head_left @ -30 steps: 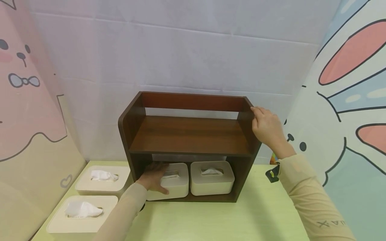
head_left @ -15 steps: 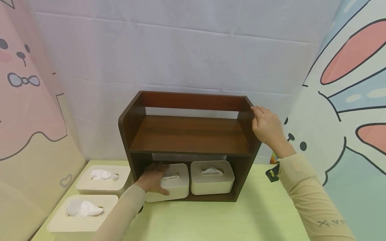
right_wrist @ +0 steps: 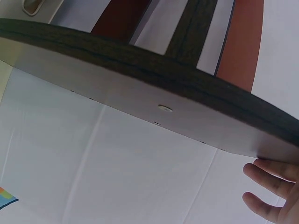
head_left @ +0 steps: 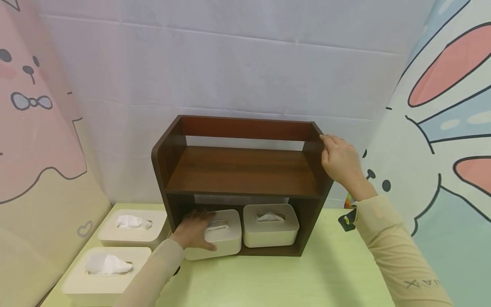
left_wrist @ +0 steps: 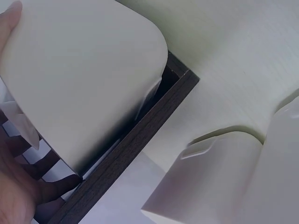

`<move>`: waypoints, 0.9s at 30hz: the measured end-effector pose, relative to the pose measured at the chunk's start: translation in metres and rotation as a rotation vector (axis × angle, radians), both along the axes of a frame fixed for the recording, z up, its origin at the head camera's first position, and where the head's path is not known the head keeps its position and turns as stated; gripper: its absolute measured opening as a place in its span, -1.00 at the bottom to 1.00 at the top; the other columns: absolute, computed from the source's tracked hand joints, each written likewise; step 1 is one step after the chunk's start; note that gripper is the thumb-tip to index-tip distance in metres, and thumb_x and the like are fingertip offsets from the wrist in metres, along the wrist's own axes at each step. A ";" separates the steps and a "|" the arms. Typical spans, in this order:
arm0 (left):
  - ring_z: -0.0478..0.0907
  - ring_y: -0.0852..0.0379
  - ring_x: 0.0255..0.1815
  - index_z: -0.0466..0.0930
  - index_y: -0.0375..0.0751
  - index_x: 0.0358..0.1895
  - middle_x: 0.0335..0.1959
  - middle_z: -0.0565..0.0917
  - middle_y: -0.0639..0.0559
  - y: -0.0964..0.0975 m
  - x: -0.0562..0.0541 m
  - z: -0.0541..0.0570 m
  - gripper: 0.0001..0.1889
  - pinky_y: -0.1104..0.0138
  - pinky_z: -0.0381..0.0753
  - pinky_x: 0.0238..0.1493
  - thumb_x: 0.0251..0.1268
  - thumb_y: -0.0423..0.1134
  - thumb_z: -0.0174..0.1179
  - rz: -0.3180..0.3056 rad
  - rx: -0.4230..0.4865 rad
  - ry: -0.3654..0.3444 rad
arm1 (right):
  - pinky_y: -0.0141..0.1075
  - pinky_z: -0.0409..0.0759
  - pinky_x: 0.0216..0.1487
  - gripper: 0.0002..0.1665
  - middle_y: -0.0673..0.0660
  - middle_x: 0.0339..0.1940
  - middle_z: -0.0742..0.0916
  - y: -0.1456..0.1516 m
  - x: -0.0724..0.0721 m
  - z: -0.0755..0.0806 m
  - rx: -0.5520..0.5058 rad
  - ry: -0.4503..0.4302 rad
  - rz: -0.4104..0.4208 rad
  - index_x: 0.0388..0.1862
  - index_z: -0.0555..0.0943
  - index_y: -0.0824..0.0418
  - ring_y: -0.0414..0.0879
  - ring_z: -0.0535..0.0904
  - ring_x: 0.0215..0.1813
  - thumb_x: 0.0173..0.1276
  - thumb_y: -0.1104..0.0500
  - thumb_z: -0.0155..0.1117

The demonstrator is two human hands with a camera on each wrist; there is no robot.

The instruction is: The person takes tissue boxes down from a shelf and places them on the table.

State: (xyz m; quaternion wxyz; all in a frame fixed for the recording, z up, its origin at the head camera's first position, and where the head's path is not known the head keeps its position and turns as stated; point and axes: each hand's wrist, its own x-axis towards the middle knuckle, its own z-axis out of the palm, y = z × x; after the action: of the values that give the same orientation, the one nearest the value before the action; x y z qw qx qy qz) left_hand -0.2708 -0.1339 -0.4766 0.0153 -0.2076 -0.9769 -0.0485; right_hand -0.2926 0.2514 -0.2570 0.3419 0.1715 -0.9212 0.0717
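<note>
In the head view, my left hand (head_left: 195,230) grips a cream tissue box (head_left: 226,246) in the lower left compartment of a dark brown desktop shelf (head_left: 241,170). The thumb lies on the box's front while the fingers reach over its back; the left wrist view shows curled fingers (left_wrist: 51,189) at the far side. That box sits at a slant, its front left corner past the shelf's front edge. Beside it stands a second tissue box (head_left: 270,232). My right hand (head_left: 341,160) rests against the top of the right side panel, loosely extended fingers (right_wrist: 271,179) touching its outer face.
Two more tissue boxes, a far one (head_left: 119,238) and a near one (head_left: 88,283), stand on the pale green table (head_left: 284,281) left of the shelf. A white curtain (head_left: 245,64) hangs behind. Printed cartoon sheets flank both sides.
The left tissue box has slid a little toward me with my left hand, its left front end coming out past the shelf edge. The right hand stays on the panel.
</note>
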 end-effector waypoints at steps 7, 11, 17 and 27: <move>0.23 -0.33 0.28 0.24 -0.02 0.31 0.28 0.35 -0.18 -0.001 0.005 0.000 0.12 -0.17 0.29 0.14 -0.50 0.45 0.32 0.015 -0.016 0.009 | 0.16 0.46 -0.13 -0.52 0.41 0.05 0.57 0.000 0.002 0.001 0.004 -0.010 -0.001 0.09 0.46 0.44 0.32 0.49 0.03 0.23 0.32 -0.19; 0.27 -0.34 0.24 0.26 -0.01 0.30 0.26 0.38 -0.17 -0.002 0.010 0.002 0.12 -0.19 0.32 0.09 -0.51 0.47 0.29 0.008 -0.024 0.029 | 0.16 0.47 -0.14 -0.52 0.41 0.05 0.57 0.000 0.002 0.001 0.004 -0.005 -0.001 0.09 0.46 0.44 0.32 0.49 0.02 0.23 0.32 -0.18; 0.35 -0.30 0.15 0.30 0.01 0.27 0.21 0.43 -0.14 0.000 0.020 0.001 0.10 -0.19 0.39 -0.04 -0.55 0.48 0.29 -0.012 -0.027 0.074 | 0.15 0.46 -0.13 -0.52 0.40 0.06 0.56 0.000 0.002 0.002 0.004 -0.023 -0.009 0.10 0.45 0.44 0.32 0.48 0.03 0.24 0.32 -0.20; 0.44 -0.21 -0.04 0.37 0.00 0.19 0.05 0.50 -0.16 0.004 0.038 0.000 0.07 -0.06 0.47 -0.27 -0.57 0.53 0.24 -0.082 -0.078 0.194 | 0.16 0.47 -0.17 -0.52 0.41 0.05 0.57 0.002 0.000 -0.001 -0.001 -0.007 -0.002 0.09 0.46 0.43 0.32 0.49 0.02 0.24 0.32 -0.19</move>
State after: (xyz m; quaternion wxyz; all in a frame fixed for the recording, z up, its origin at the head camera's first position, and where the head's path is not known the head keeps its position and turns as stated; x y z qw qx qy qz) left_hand -0.2330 -0.1300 -0.4766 0.0995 -0.2515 -0.9627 0.0095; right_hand -0.2926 0.2531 -0.2575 0.3388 0.1701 -0.9225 0.0723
